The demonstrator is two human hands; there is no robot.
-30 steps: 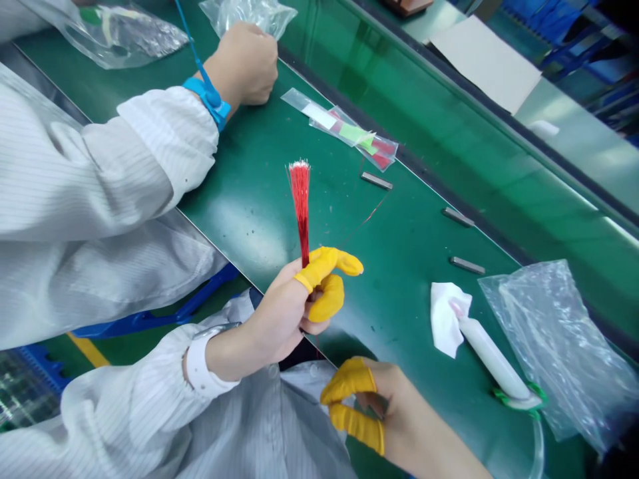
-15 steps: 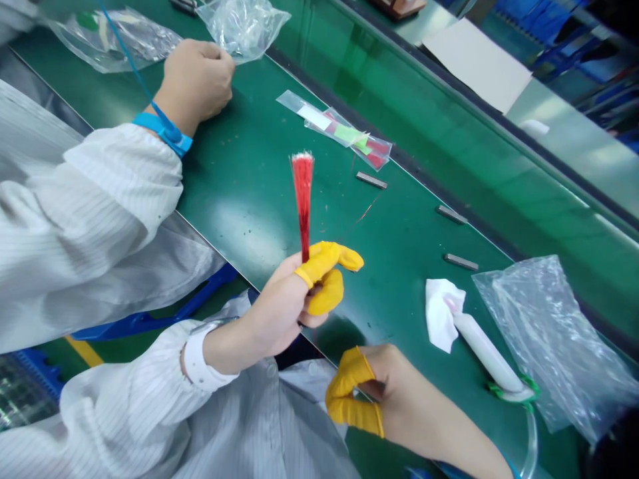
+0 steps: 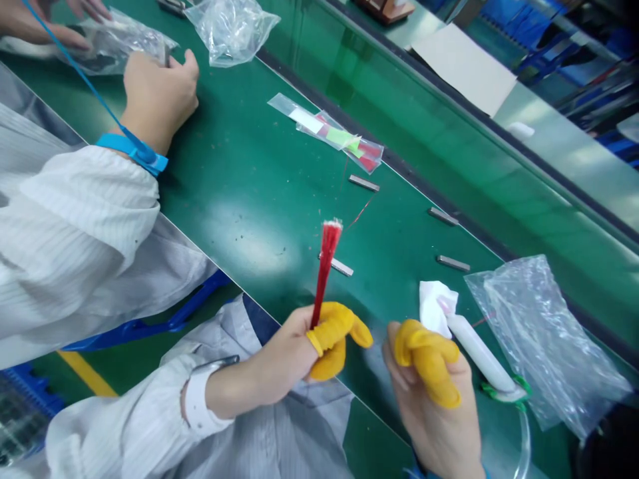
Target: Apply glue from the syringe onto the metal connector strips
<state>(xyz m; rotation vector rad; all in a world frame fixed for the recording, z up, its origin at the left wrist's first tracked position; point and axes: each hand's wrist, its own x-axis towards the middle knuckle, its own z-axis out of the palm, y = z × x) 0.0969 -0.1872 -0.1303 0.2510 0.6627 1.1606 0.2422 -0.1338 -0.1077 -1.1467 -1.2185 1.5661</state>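
My left hand [image 3: 312, 349], with yellow finger cots on its thumb and finger, is closed around the lower part of a bundle of thin red wires [image 3: 325, 266]. The bundle points upward, its pale cut ends slightly fanned. To its right, my right hand [image 3: 432, 379] also wears yellow cots. Its thumb and finger are pinched together; whatever they hold, if anything, is too small to make out. Just behind the red bundle a small metal bar [image 3: 342, 267] lies on the green table [image 3: 239, 193]. A crumpled white tissue [image 3: 434, 306] is beyond my right hand.
A white tube-shaped tool [image 3: 482, 352] with a clear hose lies at right beside a clear plastic bag [image 3: 544, 339]. Several metal bars [image 3: 453, 263] and labelled clear sleeves [image 3: 329, 133] line the back edge. At left, a co-worker's hands [image 3: 160, 100] handle a plastic bag.
My left hand has lowered with the red bundle, which now tilts right. My right hand has risen and turned, moving right. The metal bar behind the bundle has come into view. The co-worker's hand moved left.
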